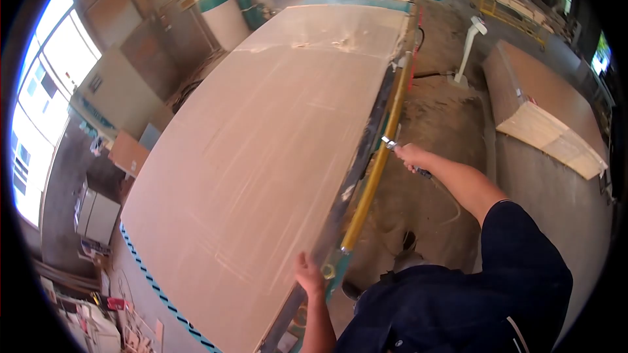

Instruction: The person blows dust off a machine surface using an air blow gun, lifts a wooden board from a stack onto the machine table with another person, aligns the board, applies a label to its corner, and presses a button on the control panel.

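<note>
A large pale brown board lies flat on a long machine table, with light streaks on its surface. My right hand is closed round a metal hand tool, held out just right of the yellow rail. A thin hose hangs below that hand. At the board's near right edge is my left hand, its fingers partly bent and blurred; whether it touches the board I cannot tell.
On the right stands a stack of boards. A white post rises from the floor beyond the rail. Cabinets and large pipes stand at the left, wood scraps at lower left.
</note>
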A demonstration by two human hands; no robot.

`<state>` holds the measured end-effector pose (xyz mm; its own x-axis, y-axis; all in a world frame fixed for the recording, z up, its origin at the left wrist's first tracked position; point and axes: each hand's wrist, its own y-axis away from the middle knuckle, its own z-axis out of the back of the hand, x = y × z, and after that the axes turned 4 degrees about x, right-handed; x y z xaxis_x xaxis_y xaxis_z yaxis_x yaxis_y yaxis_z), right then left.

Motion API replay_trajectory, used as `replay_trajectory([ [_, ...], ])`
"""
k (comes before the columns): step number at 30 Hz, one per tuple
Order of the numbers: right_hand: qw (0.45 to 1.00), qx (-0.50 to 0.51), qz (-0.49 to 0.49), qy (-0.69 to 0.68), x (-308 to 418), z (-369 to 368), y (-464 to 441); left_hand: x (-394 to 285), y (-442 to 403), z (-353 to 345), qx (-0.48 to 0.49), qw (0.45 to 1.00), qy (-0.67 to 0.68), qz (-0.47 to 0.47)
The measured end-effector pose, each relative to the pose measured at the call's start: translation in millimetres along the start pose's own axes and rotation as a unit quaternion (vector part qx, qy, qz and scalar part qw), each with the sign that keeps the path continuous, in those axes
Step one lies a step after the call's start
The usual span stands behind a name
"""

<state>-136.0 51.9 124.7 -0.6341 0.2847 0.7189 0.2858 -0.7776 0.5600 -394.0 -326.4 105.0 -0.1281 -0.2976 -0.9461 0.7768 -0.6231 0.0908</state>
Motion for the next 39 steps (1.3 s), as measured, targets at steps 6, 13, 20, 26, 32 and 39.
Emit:
replay_trajectory([
  [6,0.996,-0.089,0.026,-0.011,-28.6,130.7,-105.6,-36.7,-17.5,-152.5,0.069,0.990,-0.030,-0.117],
  [13,0.994,-0.107,-0.008,-0.012,-15.0,226.7,-149.6,-71.3,-26.6,-240.3,0.063,0.989,-0.080,-0.109],
  [20,0.995,-0.096,0.024,0.031,-0.5,326.6,-231.4,-76.4,-94.6,-294.3,0.017,0.981,-0.158,-0.108],
  [26,0.990,-0.125,0.008,0.065,32.1,408.4,-313.1,-124.0,-212.1,-384.5,0.015,0.936,-0.299,-0.188],
  [32,0.985,-0.151,-0.051,0.065,51.7,489.6,-437.2,-173.3,-372.3,-536.4,0.039,0.854,-0.484,-0.186],
  [39,0.969,-0.232,-0.083,-0.026,88.2,587.0,-539.9,-208.5,-467.2,-600.3,0.064,0.861,-0.487,-0.135],
])
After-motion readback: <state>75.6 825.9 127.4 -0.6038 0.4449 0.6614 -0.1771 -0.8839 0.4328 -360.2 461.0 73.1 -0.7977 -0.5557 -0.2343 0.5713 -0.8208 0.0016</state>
